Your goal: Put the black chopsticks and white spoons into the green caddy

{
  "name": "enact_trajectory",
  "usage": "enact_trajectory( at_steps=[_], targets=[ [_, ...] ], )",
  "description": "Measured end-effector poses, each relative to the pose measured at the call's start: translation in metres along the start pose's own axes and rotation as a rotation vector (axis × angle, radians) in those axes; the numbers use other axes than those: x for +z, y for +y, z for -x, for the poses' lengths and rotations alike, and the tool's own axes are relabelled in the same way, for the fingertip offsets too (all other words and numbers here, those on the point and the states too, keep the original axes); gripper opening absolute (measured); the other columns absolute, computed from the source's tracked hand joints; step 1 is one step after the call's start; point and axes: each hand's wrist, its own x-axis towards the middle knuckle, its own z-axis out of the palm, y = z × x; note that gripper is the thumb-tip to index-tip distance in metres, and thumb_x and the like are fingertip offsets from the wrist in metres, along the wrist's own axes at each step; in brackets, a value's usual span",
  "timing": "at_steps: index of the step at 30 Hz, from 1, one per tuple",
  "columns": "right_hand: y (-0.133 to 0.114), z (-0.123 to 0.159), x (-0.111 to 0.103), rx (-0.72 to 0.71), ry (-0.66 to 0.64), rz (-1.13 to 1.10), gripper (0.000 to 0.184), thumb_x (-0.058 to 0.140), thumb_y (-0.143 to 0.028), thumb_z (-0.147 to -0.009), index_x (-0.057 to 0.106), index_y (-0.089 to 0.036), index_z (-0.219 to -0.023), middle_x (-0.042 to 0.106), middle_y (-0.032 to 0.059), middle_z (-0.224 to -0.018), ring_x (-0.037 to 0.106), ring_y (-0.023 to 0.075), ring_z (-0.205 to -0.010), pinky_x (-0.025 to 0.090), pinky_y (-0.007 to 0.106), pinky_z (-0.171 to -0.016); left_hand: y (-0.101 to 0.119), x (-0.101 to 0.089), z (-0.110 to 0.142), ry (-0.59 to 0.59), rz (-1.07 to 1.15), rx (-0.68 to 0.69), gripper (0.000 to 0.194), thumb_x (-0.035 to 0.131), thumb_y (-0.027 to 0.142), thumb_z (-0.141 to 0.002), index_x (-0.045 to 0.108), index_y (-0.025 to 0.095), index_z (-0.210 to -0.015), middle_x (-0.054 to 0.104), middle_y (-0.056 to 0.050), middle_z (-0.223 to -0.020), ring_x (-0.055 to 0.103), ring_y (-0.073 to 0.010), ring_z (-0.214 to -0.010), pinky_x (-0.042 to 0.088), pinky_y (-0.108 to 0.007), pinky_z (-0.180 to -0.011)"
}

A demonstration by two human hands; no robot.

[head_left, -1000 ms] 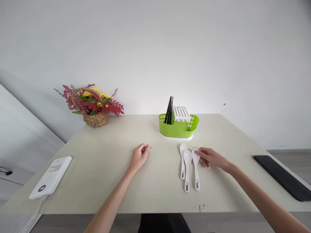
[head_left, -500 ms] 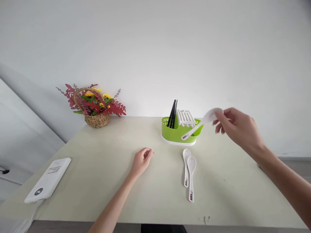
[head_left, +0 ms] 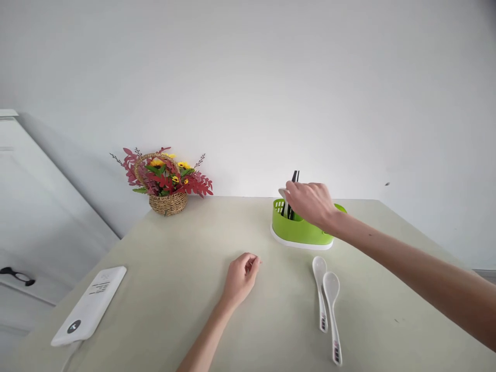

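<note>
My right hand is closed on a white spoon by its bowl, over the left end of a green cutlery holder with a white base. The spoon's handle points down into that end, beside black chopsticks standing there. My hand hides most of the spoon and the holder's middle. Two more white spoons, one slightly behind the other, lie on the table in front of the holder, handles towards me. My left hand rests on the table with curled fingers, and nothing shows in it.
A wicker basket of red leaves and yellow flowers stands at the back left, near the wall. Closer on the left lies a white power strip or similar flat device with a cable. A white cabinet with a dark handle borders the table's left side.
My right hand has moved left with the spoon, from right of the holder to above its left end, handle now downward. The view has shifted; my left hand stays curled on the table.
</note>
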Motion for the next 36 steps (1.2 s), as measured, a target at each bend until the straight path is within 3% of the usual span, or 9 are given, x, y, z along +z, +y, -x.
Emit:
enact_trajectory(
  at_steps=[6,12,17,26,31,36],
  targets=[
    [-0.022,-0.006,0.021,-0.112,-0.087,-0.011,0.024,0.038,-0.011,-0.098,0.062,-0.014,-0.098,0.073,0.0131,-0.083,0.067,0.0219,-0.072,0.024,0.032,-0.061,-0.001,0.000,0.001,-0.019,-0.026,0.014,0.033,0.049,0.048,-0.100,0.067,0.025,-0.083,0.073,-0.004,-0.081,0.063,-0.0192,-0.069,0.045,-0.029,-0.060],
    [-0.031,-0.016,0.029,-0.106,-0.138,-0.017,0.023,0.042,-0.005,-0.091,0.063,-0.012,-0.095,0.072,0.0155,-0.080,0.067,0.0233,-0.073,0.025,0.032,-0.063,0.002,0.000,0.002,-0.043,-0.052,0.036,0.031,0.048,0.044,-0.101,0.065,0.025,-0.084,0.071,-0.004,-0.082,0.062,-0.0190,-0.068,0.044,-0.030,-0.061],
    [-0.035,-0.023,0.031,-0.072,-0.185,-0.030,0.024,0.040,-0.015,-0.097,0.064,-0.012,-0.098,0.073,0.0172,-0.083,0.071,0.0264,-0.078,0.029,0.032,-0.065,0.006,0.000,0.003,-0.055,-0.082,0.058,0.029,0.047,0.040,-0.102,0.064,0.024,-0.084,0.071,-0.003,-0.083,0.060,-0.0170,-0.067,0.043,-0.028,-0.063],
    [-0.025,-0.025,0.024,-0.049,-0.259,-0.046,0.045,0.044,-0.053,-0.101,0.065,-0.013,-0.105,0.075,0.0161,-0.086,0.072,0.0310,-0.081,0.037,0.033,-0.067,0.004,0.001,0.003,-0.058,-0.087,0.068,0.027,0.047,0.037,-0.103,0.063,0.022,-0.086,0.071,-0.003,-0.087,0.061,-0.0155,-0.070,0.044,-0.027,-0.065],
    [-0.011,0.000,0.007,-0.125,-0.170,-0.133,0.037,0.041,-0.049,-0.104,0.062,-0.018,-0.105,0.074,0.0097,-0.089,0.069,0.0248,-0.076,0.035,0.032,-0.064,0.004,0.001,0.003,-0.061,-0.083,0.072,0.028,0.048,0.037,-0.102,0.065,0.022,-0.086,0.072,-0.003,-0.086,0.061,-0.0155,-0.070,0.044,-0.027,-0.065],
    [0.011,0.072,0.009,-0.456,0.105,-0.350,0.024,0.039,-0.025,-0.105,0.062,-0.019,-0.102,0.072,0.0073,-0.092,0.065,0.0183,-0.074,0.039,0.030,-0.063,0.004,0.001,0.003,-0.054,-0.098,0.080,0.027,0.049,0.037,-0.102,0.066,0.022,-0.087,0.071,-0.002,-0.084,0.061,-0.0155,-0.069,0.044,-0.027,-0.065]
  ],
)
